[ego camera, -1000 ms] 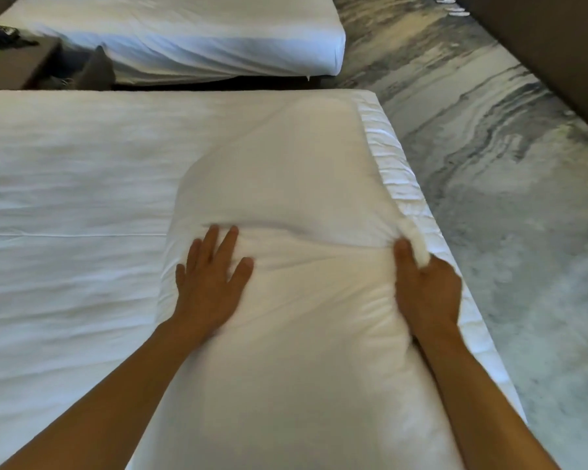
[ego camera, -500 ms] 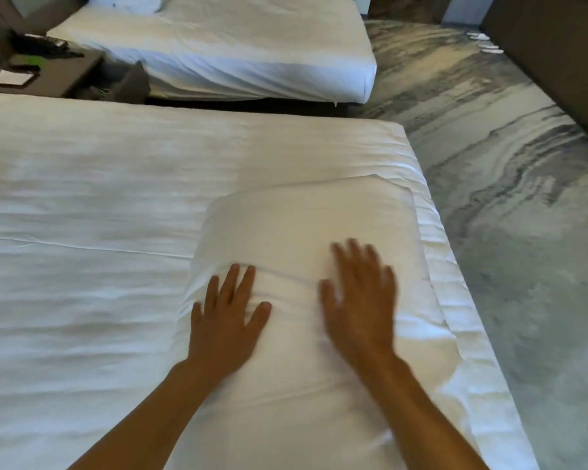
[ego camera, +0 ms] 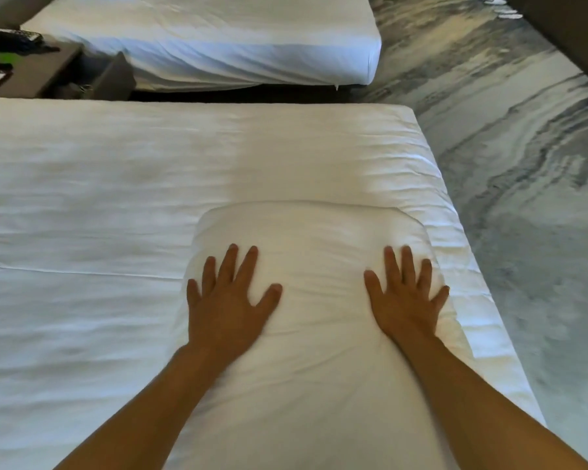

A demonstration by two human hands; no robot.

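Both my arms reach forward, palms down. My left hand (ego camera: 230,301) and right hand (ego camera: 404,298) press flat on the white pillow (ego camera: 314,242), fingers straight and spread; it lies under and beyond my fingertips.

No legible text, label, brand, number or sign anywhere in view.

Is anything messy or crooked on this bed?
Nothing really stands out. The pillow lies flat near the right edge of the bed, and the left hand and right hand press flat on it. The sheet is only lightly wrinkled.
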